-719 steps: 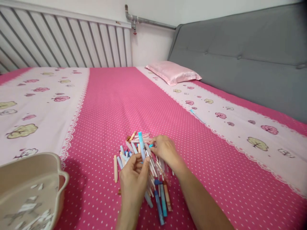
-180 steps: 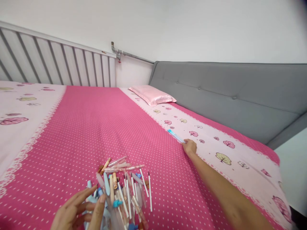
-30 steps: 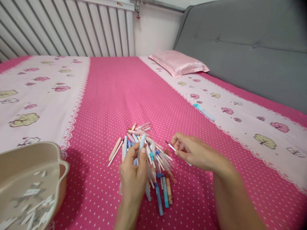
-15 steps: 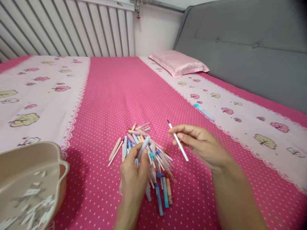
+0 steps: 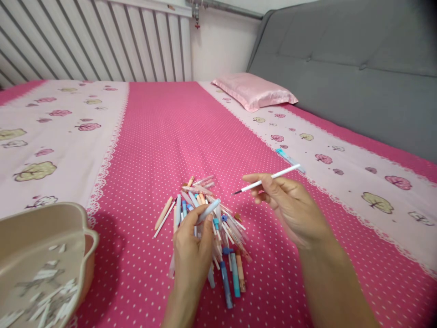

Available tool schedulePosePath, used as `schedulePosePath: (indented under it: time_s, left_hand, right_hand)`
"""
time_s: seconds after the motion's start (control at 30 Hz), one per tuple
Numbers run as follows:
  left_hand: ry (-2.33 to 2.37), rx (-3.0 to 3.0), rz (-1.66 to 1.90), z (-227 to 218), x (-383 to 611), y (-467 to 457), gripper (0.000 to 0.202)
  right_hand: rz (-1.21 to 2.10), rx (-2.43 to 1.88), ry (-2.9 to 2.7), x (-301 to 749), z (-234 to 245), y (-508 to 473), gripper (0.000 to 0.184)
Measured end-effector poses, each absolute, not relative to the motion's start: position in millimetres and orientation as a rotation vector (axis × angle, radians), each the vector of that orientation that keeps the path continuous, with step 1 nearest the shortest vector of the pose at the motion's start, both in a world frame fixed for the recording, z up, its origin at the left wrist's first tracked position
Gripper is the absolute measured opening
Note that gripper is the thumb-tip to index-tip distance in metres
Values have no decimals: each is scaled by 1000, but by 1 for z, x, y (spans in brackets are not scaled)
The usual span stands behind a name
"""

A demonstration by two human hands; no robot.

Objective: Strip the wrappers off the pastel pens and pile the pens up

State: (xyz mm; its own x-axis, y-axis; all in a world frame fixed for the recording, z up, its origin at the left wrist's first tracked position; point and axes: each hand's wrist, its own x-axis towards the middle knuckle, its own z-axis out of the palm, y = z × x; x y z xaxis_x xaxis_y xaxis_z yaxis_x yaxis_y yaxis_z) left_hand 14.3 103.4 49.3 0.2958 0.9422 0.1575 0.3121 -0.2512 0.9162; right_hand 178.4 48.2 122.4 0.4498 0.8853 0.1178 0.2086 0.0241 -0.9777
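Note:
My left hand (image 5: pixel 193 243) is closed around a pale blue pen barrel (image 5: pixel 210 209), which points up and to the right above a pile of pen parts (image 5: pixel 232 232). Between the thumb and fingers of my right hand (image 5: pixel 287 205) is a white pen refill (image 5: pixel 271 177). Its dark tip points down and left toward the barrel, with a gap between the two. Peach, blue and clear pen pieces make up the pile, partly hidden by my left hand. At its near end lie a dark blue pen piece (image 5: pixel 226 284) and a teal one (image 5: pixel 235 275).
A beige basin (image 5: pixel 80 218) holding small white pieces stands at the left. Farther off to the right lies a blue pen in a clear wrapper (image 5: pixel 287 157) on the pink bedspread (image 5: pixel 164 127). A pink pillow (image 5: pixel 254 89) rests by the grey headboard (image 5: pixel 341 59).
My right hand has turned the refill, so its dark tip, which pointed up, now points down-left toward the barrel. The barrel in my left hand has tilted further right.

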Motion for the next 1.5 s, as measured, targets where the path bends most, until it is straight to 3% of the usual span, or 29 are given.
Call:
schedulePosePath:
  time_s: [0.2, 0.37, 0.47, 1.37, 1.5]
  left_hand:
    - [1135, 1772, 975, 51, 15, 103, 25]
    - [1103, 1793, 970, 51, 16, 103, 25]
    - [1093, 1812, 962, 51, 15, 103, 26]
    - [988, 1799, 899, 55, 15, 100, 27]
    - [966, 1790, 888, 58, 15, 99, 28]
  right_hand:
    - [562, -1531, -1041, 170, 121, 49, 25]
    - [378, -1500, -1008, 156, 119, 54, 54]
    - [294, -1517, -1015, 149, 118, 56, 61]
    - [363, -1526, -1176, 144, 110, 59, 55]
    - [392, -1543, -1289, 144, 109, 60, 45]
